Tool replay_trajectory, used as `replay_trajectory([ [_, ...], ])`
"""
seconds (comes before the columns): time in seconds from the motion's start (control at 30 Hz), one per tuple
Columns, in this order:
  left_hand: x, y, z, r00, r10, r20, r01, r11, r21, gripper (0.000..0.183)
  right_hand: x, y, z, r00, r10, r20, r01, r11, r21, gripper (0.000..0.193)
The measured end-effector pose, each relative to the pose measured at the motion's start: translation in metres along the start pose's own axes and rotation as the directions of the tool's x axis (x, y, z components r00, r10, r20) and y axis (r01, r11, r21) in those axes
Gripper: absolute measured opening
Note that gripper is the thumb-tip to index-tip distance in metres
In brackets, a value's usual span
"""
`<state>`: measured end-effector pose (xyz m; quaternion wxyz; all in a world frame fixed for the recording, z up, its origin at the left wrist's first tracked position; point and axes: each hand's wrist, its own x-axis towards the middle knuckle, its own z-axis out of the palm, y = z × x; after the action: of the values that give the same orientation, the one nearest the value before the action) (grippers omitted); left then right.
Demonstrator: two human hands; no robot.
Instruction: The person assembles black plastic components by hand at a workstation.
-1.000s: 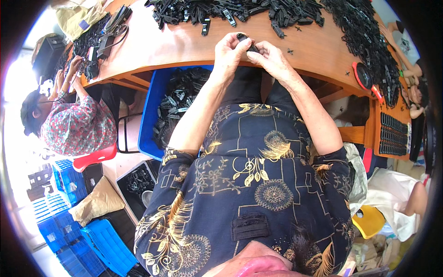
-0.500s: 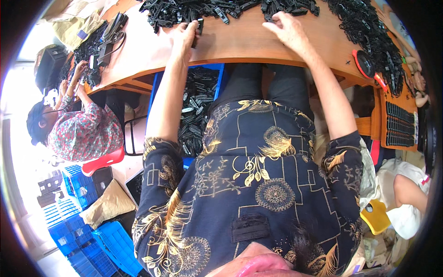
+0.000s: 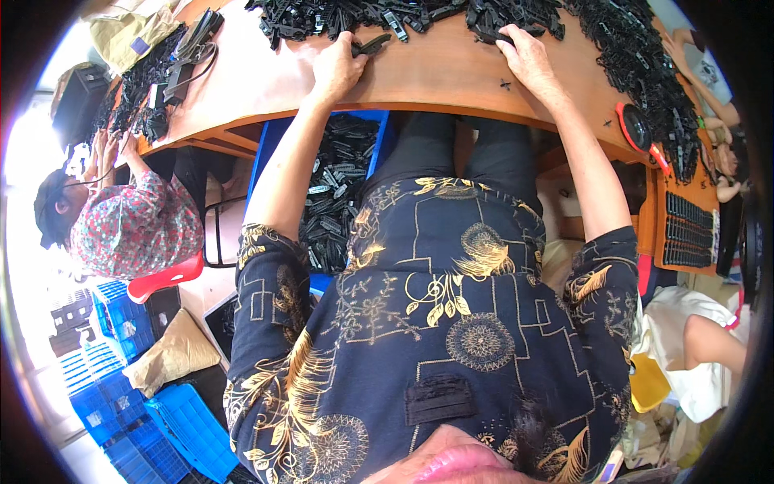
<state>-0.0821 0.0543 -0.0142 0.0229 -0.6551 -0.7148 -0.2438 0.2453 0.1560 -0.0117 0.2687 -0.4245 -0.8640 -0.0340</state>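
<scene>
My left hand (image 3: pixel 337 71) is closed round a long, narrow black plastic part (image 3: pixel 372 44), which sticks out to the right past the thumb. To the right, my right hand (image 3: pixel 528 63) pinches the end of another dark plastic part (image 3: pixel 485 35) at the near edge of a heap. That heap of black plastic parts (image 3: pixel 524 14) joins a wider heap (image 3: pixel 310 18) along the far side of the wooden table (image 3: pixel 427 77). Beside my right hand, a tiny dark cross-shaped piece (image 3: pixel 505 84) lies on the wood.
A blue crate (image 3: pixel 379 129) full of black parts stands under the table edge, left of my legs. At right are a red-rimmed round black object (image 3: pixel 635 127) and a tray of black strips (image 3: pixel 687 230). Someone in a patterned shirt (image 3: pixel 137 226) works at left; another person's arm (image 3: pixel 713 343) shows at right.
My right hand has closed on a part at the heap's edge. The part in my left hand has turned from upright to pointing right. A tiny dark piece now shows near my right hand.
</scene>
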Motion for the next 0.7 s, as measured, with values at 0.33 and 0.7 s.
replay_trajectory([
  [0.33, -0.03, 0.042, -0.024, 0.995, 0.052, 0.084, 0.028, 0.668, -0.743, 0.026, -0.004, -0.117, -0.024, 0.933, -0.1, 0.346, -0.204, 0.645, 0.736, 0.029],
  [0.7, -0.045, 0.053, -0.038, 0.978, 0.018, 0.209, 0.189, 0.356, -0.915, 0.03, -0.017, -0.144, -0.003, 0.972, 0.099, 0.215, -0.236, 0.356, 0.904, 0.027],
])
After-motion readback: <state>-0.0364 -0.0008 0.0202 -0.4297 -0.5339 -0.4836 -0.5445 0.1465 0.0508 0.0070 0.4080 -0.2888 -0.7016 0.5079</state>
